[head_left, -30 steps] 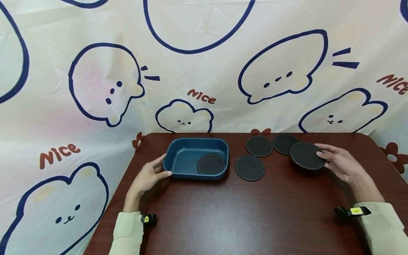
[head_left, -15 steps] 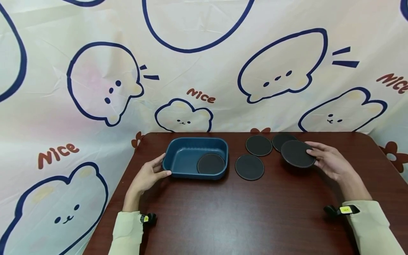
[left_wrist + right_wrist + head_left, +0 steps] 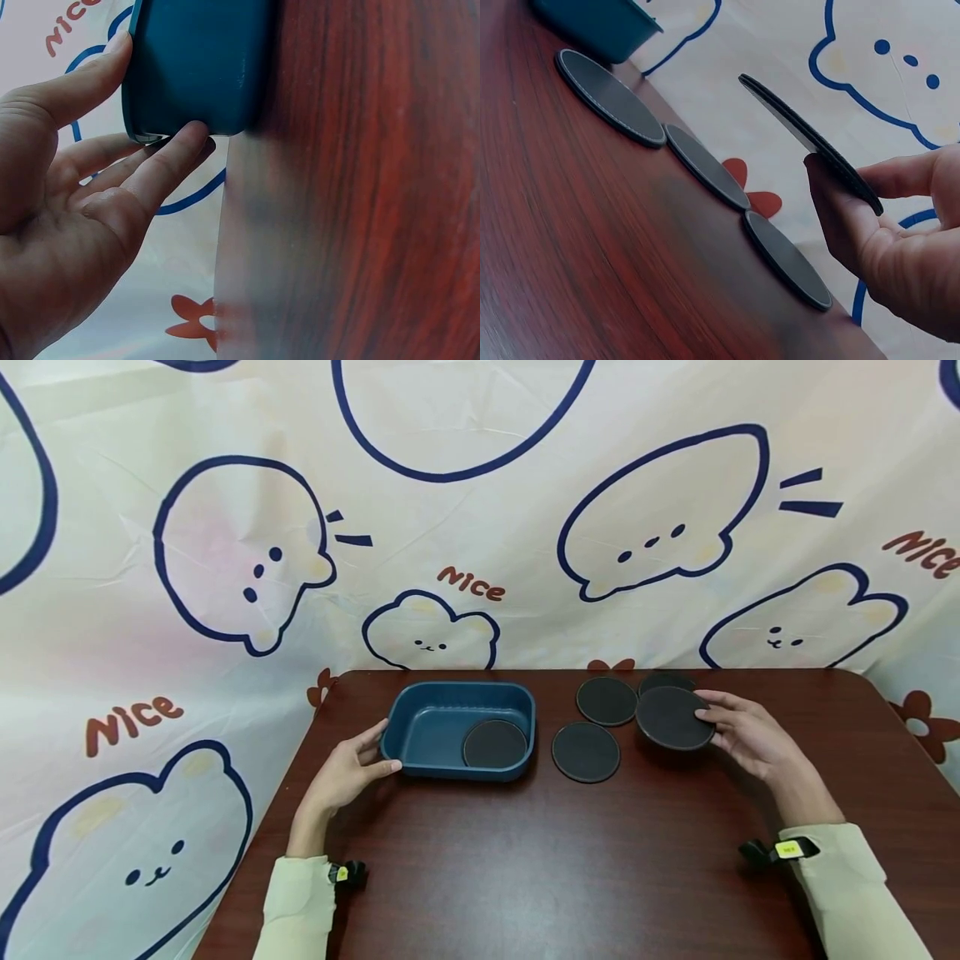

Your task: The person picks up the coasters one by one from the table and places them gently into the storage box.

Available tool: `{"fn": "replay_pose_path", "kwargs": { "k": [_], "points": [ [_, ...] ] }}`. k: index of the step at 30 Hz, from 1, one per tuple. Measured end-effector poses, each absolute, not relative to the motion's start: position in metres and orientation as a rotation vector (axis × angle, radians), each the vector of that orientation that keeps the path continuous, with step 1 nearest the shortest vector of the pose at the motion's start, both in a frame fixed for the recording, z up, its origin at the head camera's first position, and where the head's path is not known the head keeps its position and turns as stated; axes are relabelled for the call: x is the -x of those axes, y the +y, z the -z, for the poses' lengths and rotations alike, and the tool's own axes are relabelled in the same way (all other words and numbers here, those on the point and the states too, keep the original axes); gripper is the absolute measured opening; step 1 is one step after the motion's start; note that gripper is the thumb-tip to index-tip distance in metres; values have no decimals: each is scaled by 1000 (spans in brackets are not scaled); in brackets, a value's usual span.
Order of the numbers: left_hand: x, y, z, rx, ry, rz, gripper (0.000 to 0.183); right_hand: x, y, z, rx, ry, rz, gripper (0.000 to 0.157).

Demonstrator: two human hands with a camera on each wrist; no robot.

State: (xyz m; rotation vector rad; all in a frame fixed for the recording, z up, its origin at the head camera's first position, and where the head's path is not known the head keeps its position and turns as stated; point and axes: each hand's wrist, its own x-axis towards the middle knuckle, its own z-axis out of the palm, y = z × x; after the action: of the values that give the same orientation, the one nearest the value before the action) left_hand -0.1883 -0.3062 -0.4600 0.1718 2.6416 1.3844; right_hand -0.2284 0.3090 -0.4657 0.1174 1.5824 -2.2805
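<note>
My left hand (image 3: 348, 772) holds the left end of a blue rectangular tub (image 3: 435, 771), thumb at the front corner of the rim and fingers along the end wall. Inside the tub, at its right side, lies a round black coaster (image 3: 495, 744). My right hand (image 3: 753, 739) pinches the right edge of another black coaster (image 3: 673, 720) and keeps it raised and tilted, well off the table in the right wrist view. In the head view this coaster partly hides a coaster at the back (image 3: 666, 680).
Two more black coasters lie flat right of the tub, one toward the back (image 3: 606, 701) and one nearer (image 3: 586, 752). The dark brown wooden table (image 3: 555, 868) ends at the back against a cartoon-printed cloth (image 3: 525, 543).
My right hand has carried its coaster leftward, from the right part of the table to in front of the back coaster. My left hand and the tub stay in place.
</note>
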Motion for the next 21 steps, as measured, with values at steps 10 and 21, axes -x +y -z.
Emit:
{"fn": "replay_pose_path", "kwargs": {
  "k": [10,21],
  "points": [
    [187,-305,458,-171,2633,-1404,83,231,287,465,-99,1671,2216,45],
    [189,-306,460,-169,2646,-1388,81,236,263,460,-80,1684,2197,69]
  ]
}}
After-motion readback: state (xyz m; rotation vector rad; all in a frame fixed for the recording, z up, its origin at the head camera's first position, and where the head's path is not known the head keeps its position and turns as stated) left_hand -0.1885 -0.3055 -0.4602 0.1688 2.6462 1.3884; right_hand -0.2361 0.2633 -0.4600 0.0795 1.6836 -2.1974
